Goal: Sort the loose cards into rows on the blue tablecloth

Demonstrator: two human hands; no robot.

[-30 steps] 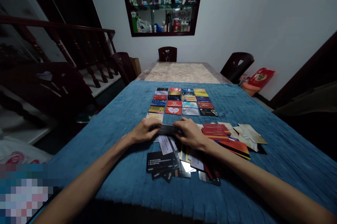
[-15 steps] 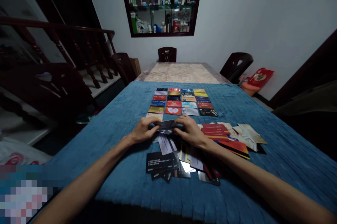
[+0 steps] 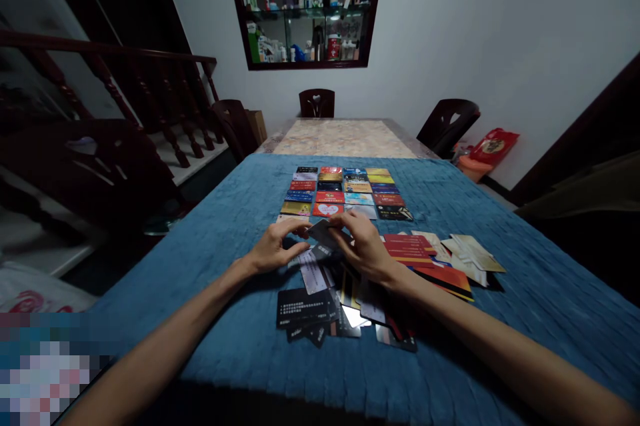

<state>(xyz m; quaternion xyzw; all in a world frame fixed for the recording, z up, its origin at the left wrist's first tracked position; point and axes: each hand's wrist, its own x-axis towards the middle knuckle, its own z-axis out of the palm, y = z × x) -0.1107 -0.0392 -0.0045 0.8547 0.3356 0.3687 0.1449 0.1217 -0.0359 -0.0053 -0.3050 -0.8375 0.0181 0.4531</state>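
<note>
Between the fingers of my right hand (image 3: 364,246) is a dark plastic card (image 3: 323,231), tilted above the loose cards. My left hand (image 3: 277,247) is just left of it, thumb and fingers apart, with nothing between them. Beyond my hands, several colourful cards (image 3: 330,197) lie in neat rows and columns; one pale card (image 3: 293,218) in the nearest row is partly hidden by my left fingers. Black cards (image 3: 305,307) lie in a loose heap below my hands. To the right, red cards (image 3: 407,249) and gold-white cards (image 3: 475,256) overlap in another heap, partly covered by my right hand.
A blue cloth (image 3: 215,333) covers the near part of the table, and a marble-patterned top (image 3: 345,137) shows beyond it. Dark wooden chairs (image 3: 447,126) stand around. A red bag (image 3: 495,148) is at the right, a wall cabinet (image 3: 310,68) at the back.
The dark card has left my left fingers and is now held by my right hand alone, turned and tilted. My left thumb and fingers have come apart.
</note>
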